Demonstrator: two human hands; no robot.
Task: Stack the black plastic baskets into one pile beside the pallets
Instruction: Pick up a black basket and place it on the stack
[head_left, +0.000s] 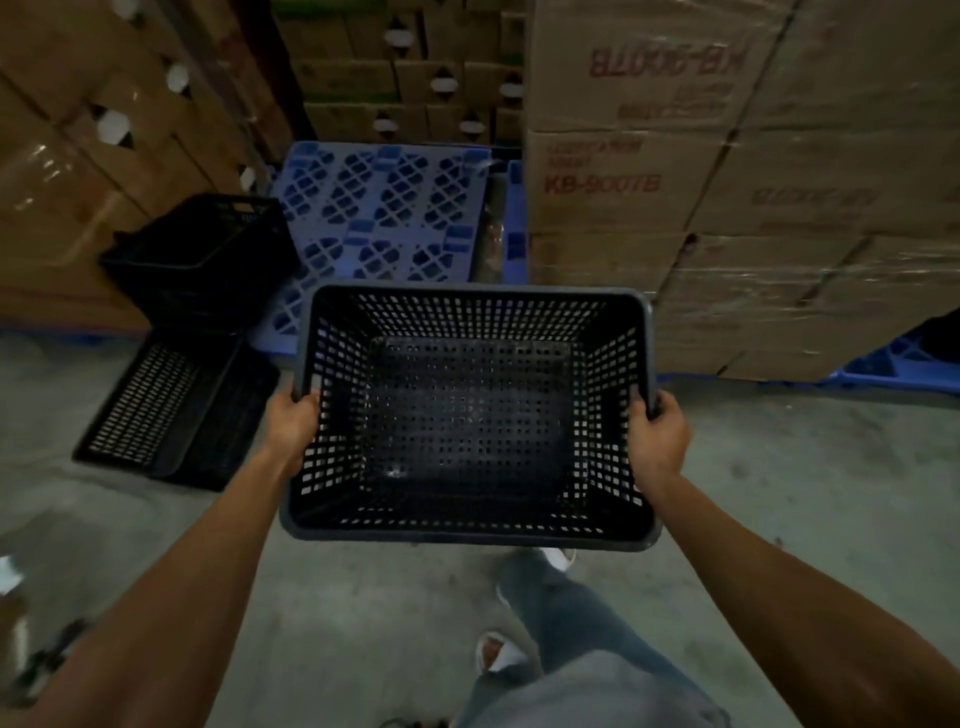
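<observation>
I hold a black perforated plastic basket (470, 415) level in front of me, its open side up and empty. My left hand (291, 423) grips its left rim and my right hand (657, 439) grips its right rim. To the left, a pile of black baskets (200, 260) stands upright beside the blue pallet (384, 208). Another black basket (176, 410) lies tipped on its side on the floor just in front of that pile.
Wrapped stacks of cardboard boxes (753, 182) rise on the right, on the left (78, 156) and behind the leaning blue pallet. A second blue pallet's corner (904, 364) shows at far right. My legs and sandalled feet (545, 623) are on the grey concrete floor (363, 597).
</observation>
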